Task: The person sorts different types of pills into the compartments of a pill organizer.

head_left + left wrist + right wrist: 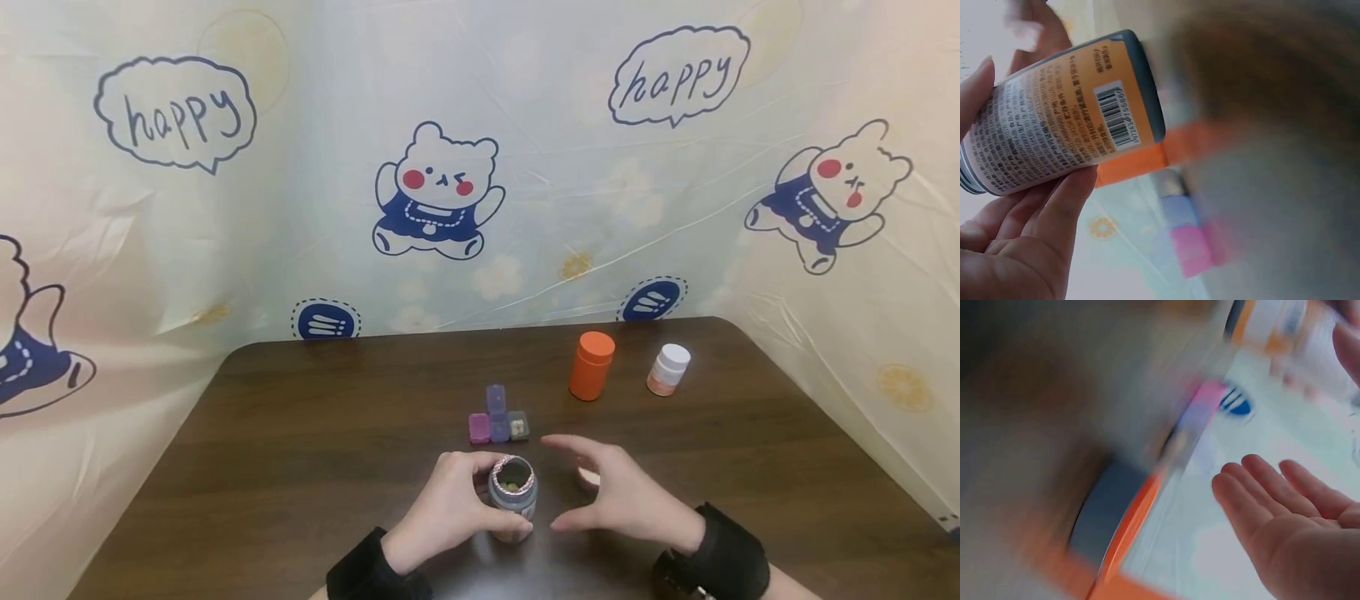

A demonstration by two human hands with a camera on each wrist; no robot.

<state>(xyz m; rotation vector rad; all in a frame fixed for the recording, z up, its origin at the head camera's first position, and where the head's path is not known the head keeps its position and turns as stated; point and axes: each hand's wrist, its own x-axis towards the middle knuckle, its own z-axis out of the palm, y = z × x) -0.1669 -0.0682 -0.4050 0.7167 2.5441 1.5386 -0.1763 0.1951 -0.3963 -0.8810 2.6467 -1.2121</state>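
My left hand (468,504) grips a small open bottle (512,490) upright near the table's front edge; small pills show inside its mouth. In the left wrist view the bottle (1066,119) has an orange and white label with a barcode, and the fingers (1054,212) curl round it. My right hand (596,492) hovers just right of the bottle, fingers spread and relaxed, palm toward it, holding nothing. The right wrist view shows the same hand (1285,519) with its palm bare. Just behind the bottle sits a cluster of small pill boxes (498,421) in pink, purple and grey.
An orange capped bottle (592,365) and a small white-capped bottle (668,369) stand at the back right of the dark wooden table (300,433). A plastic sheet printed with cartoon bears (438,192) walls in the table on three sides.
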